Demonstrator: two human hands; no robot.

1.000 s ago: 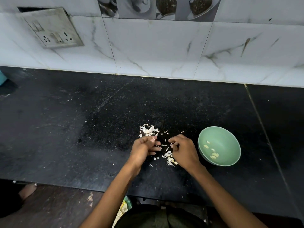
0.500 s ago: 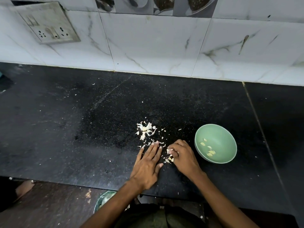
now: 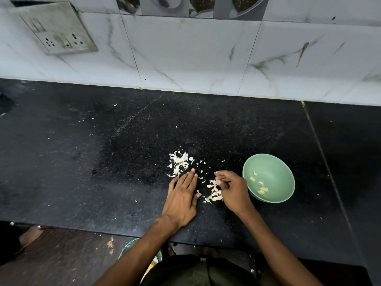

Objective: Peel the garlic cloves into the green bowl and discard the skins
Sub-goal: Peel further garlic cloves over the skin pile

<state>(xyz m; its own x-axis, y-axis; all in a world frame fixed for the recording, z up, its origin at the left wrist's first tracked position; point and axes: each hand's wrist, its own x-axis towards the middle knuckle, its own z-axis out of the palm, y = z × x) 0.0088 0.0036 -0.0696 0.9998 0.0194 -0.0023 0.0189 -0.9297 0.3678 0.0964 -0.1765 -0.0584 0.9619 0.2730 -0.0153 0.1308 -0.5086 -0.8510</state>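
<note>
The green bowl (image 3: 274, 168) stands on the black counter at the right and holds several peeled garlic cloves (image 3: 261, 189). A heap of pale garlic skins (image 3: 179, 163) lies just beyond my left hand (image 3: 182, 197), which rests flat on the counter with straight fingers, fingertips at the heap's near edge. A smaller cluster of skins (image 3: 214, 196) lies between my hands. My right hand (image 3: 233, 190), left of the bowl, has its fingers curled and pinches some of these skins at the fingertips.
The black counter (image 3: 103, 162) runs to a white tiled wall with a socket plate (image 3: 59, 32) at the upper left. Below the counter's front edge, part of a green bin (image 3: 128, 247) shows beside my left forearm. A foot (image 3: 28, 237) stands at the lower left.
My left hand has uncurled and now lies flat on the counter next to the skin heap. My right hand stays curled over the smaller cluster of skins.
</note>
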